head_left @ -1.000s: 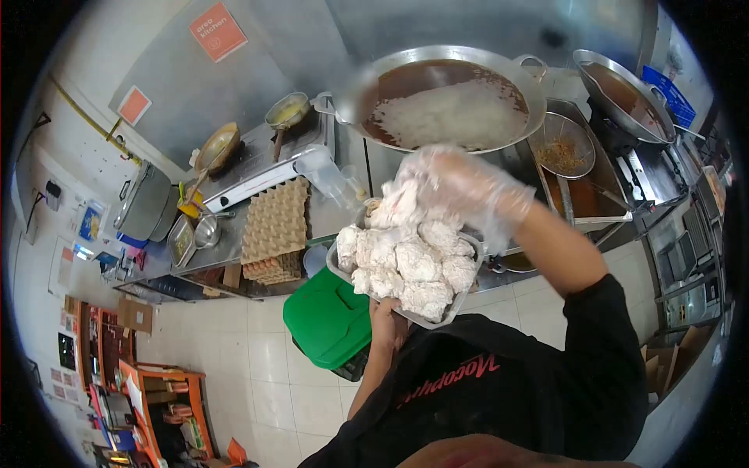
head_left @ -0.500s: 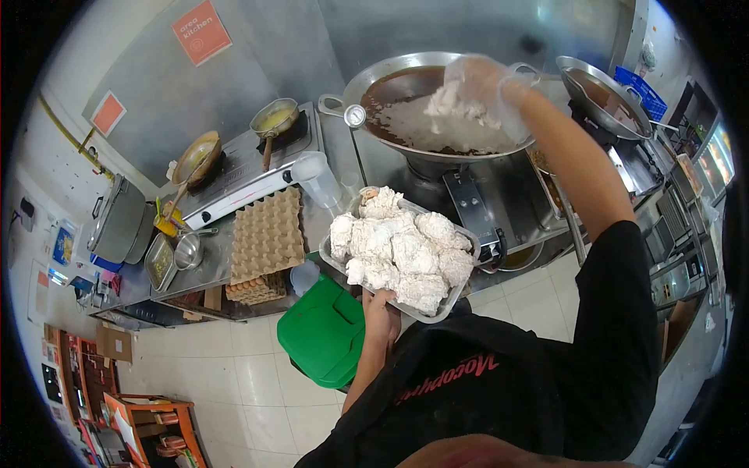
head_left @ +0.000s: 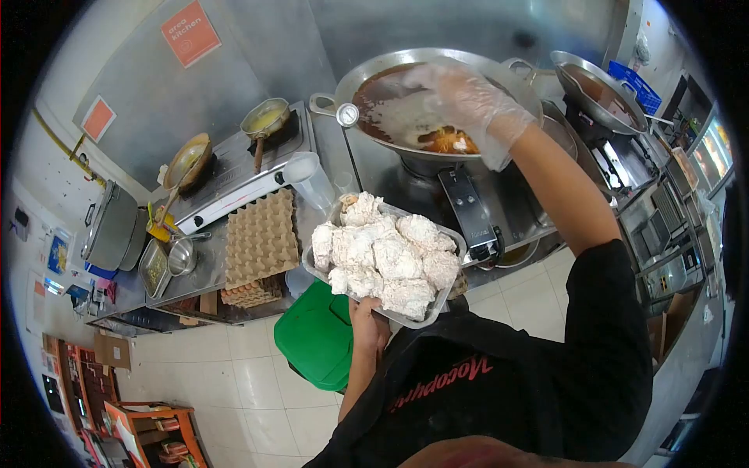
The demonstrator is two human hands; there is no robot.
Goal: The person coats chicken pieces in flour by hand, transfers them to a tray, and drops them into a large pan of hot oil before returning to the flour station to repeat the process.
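Note:
My left hand (head_left: 369, 324) grips the near edge of a metal tray (head_left: 449, 300), held tilted in front of my apron. Piled in it are several flour-coated chicken pieces (head_left: 390, 253). My right hand (head_left: 468, 97), in a clear plastic glove, is over a large wok (head_left: 519, 90) of dark oil, fingers stretched to the left. No chicken shows in those fingers, though the palm side is hidden. Pale foam (head_left: 402, 117) covers much of the oil, and a golden bubbling patch (head_left: 452, 142) shows below the glove. A dial thermometer (head_left: 347, 115) sits at the wok's left rim.
A second wok (head_left: 597, 93) stands to the right. On the left are a two-burner stove (head_left: 230, 199) with two small pans, a clear plastic jug (head_left: 308, 179) and stacked egg trays (head_left: 261, 238). A green lidded bin (head_left: 316, 335) stands on the floor below.
The floured chicken that was in my right hand no longer shows there, and its fingers have stretched leftward over the oil. A golden patch has appeared in the wok. My left hand keeps the tray.

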